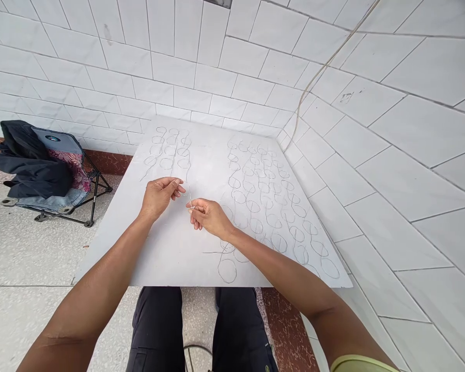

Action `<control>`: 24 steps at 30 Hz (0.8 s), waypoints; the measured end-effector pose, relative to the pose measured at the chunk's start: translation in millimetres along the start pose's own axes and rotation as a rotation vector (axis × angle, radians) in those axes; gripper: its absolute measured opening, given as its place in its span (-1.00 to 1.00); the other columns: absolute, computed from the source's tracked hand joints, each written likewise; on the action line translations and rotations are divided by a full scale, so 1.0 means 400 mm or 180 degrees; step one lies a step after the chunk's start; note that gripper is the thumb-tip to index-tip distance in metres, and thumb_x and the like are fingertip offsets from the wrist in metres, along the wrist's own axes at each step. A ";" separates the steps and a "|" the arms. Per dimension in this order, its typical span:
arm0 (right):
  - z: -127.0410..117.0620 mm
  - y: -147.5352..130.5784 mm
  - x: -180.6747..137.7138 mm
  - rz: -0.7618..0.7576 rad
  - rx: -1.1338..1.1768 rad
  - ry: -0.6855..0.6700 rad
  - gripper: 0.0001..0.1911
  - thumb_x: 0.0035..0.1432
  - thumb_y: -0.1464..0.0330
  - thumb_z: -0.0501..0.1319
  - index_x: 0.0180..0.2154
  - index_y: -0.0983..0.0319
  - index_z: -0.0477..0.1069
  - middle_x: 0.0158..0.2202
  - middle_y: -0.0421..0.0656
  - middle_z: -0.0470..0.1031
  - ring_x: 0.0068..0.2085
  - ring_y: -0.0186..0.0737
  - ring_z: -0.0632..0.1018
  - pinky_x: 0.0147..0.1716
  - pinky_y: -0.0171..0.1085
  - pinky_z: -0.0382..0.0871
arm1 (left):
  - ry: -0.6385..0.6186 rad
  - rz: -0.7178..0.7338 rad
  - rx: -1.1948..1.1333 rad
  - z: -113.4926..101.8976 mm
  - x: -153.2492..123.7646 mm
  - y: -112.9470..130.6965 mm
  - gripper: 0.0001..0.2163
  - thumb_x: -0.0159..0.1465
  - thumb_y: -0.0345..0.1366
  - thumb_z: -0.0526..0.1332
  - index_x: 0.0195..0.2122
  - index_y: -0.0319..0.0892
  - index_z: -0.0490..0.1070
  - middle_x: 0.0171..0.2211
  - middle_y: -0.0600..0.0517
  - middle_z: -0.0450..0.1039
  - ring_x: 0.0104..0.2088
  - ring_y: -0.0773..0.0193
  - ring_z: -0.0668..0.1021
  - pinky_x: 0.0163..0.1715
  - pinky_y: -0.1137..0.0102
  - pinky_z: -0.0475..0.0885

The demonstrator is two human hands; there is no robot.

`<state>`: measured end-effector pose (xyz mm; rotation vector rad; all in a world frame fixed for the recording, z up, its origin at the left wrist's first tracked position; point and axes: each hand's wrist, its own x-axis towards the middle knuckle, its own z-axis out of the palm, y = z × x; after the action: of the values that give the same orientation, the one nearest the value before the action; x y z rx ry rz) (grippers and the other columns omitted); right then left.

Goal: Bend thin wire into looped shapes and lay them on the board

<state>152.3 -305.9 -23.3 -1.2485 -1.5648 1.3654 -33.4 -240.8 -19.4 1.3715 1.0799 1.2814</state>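
Note:
Over the middle of a white board [163,258], my right hand [209,217] pinches a thin, pale wire [190,195] that stands roughly upright from the fingers. My left hand [160,196] is just to its left, thumb and fingertips closed near the wire's upper part. Whether the left fingers grip the wire too is too small to tell. Several thin wires bent into rows of loops [256,181] lie on the board's right side. More looped wires [168,150] lie at the far left. A single looped wire [227,270] rests near the front edge, beneath my right forearm.
A folding chair [77,155] with dark cloth [39,165] on it stands on the speckled floor at left. White tiled walls [372,129] border the board behind and on the right. A cable [313,77] runs down the corner. My legs [158,325] are below the front edge.

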 end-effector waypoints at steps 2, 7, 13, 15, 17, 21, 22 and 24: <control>0.001 0.003 -0.005 -0.0135 -0.0145 0.0074 -0.78 0.30 0.31 0.20 -0.06 0.22 0.49 -0.48 -0.28 0.50 -0.54 -0.38 0.50 -0.52 -0.37 0.37 | 0.0000 -0.0004 -0.0008 0.001 0.001 -0.001 -0.75 0.28 -0.11 0.32 -0.28 -0.21 0.64 -0.36 -0.13 0.64 -0.45 0.25 0.52 -0.43 0.33 0.42; 0.008 -0.004 -0.001 -0.0215 -0.0213 0.0212 -0.77 0.34 0.26 0.17 -0.06 0.21 0.49 -0.49 -0.28 0.49 -0.54 -0.36 0.49 -0.50 -0.34 0.39 | -0.0024 0.0019 -0.0108 0.000 0.000 -0.005 -0.73 0.28 -0.09 0.33 -0.27 -0.22 0.65 -0.35 -0.14 0.64 -0.45 0.26 0.53 -0.42 0.34 0.42; -0.022 -0.053 -0.078 -0.0037 -0.0553 0.0253 -0.69 0.40 0.10 0.14 -0.12 0.16 0.49 -0.31 -0.15 0.60 -0.40 -0.26 0.60 -0.46 -0.30 0.41 | -0.0101 -0.0343 0.0057 -0.081 0.041 0.004 -0.75 0.19 -0.11 0.38 -0.32 -0.22 0.65 -0.35 -0.18 0.64 -0.47 0.24 0.53 -0.46 0.33 0.40; -0.037 -0.063 -0.149 -0.0164 -0.0629 0.0294 -0.69 0.42 0.10 0.12 -0.18 0.14 0.52 -0.30 -0.14 0.61 -0.36 -0.22 0.61 -0.40 -0.26 0.43 | -0.0271 -0.0452 0.0466 -0.138 0.077 0.020 -0.79 0.15 -0.15 0.41 -0.39 -0.21 0.65 -0.36 -0.20 0.64 -0.48 0.22 0.53 -0.48 0.32 0.39; -0.046 -0.064 -0.234 -0.0148 -0.0663 0.0166 -0.68 0.44 0.11 0.09 -0.22 0.12 0.53 -0.32 -0.13 0.59 -0.36 -0.19 0.60 -0.37 -0.22 0.43 | -0.0329 -0.0363 0.0870 -0.203 0.121 0.037 -0.85 0.11 -0.20 0.43 -0.44 -0.19 0.65 -0.39 -0.18 0.63 -0.48 0.21 0.53 -0.51 0.33 0.35; -0.036 -0.038 -0.395 0.0073 -0.0684 -0.0239 -0.66 0.46 0.13 0.08 -0.31 0.09 0.49 -0.37 -0.12 0.56 -0.38 -0.14 0.56 -0.41 -0.19 0.37 | -0.0231 -0.0675 0.0963 -0.309 0.206 0.053 -0.93 0.03 -0.32 0.48 -0.46 -0.16 0.66 -0.42 -0.13 0.60 -0.48 0.24 0.49 -0.53 0.35 0.30; -0.027 -0.026 -0.426 0.0107 -0.0694 -0.0317 -0.67 0.46 0.14 0.07 -0.31 0.08 0.48 -0.37 -0.13 0.55 -0.38 -0.14 0.55 -0.40 -0.19 0.36 | -0.0247 -0.0804 0.0928 -0.323 0.225 0.052 -0.92 0.00 -0.33 0.50 -0.47 -0.16 0.65 -0.41 -0.13 0.60 -0.48 0.24 0.48 -0.52 0.36 0.30; -0.005 0.000 -0.469 0.0120 -0.0762 -0.0449 -0.66 0.47 0.16 0.05 -0.34 0.08 0.45 -0.40 -0.15 0.53 -0.39 -0.16 0.53 -0.36 -0.19 0.35 | -0.0258 -0.0975 0.0891 -0.336 0.259 0.043 -0.89 -0.05 -0.36 0.52 -0.49 -0.15 0.65 -0.43 -0.13 0.59 -0.49 0.25 0.46 -0.52 0.36 0.30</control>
<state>208.1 -484.4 -7.2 -1.3529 -1.8551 1.3445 -160.7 -133.3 17.2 1.3824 1.3905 0.8695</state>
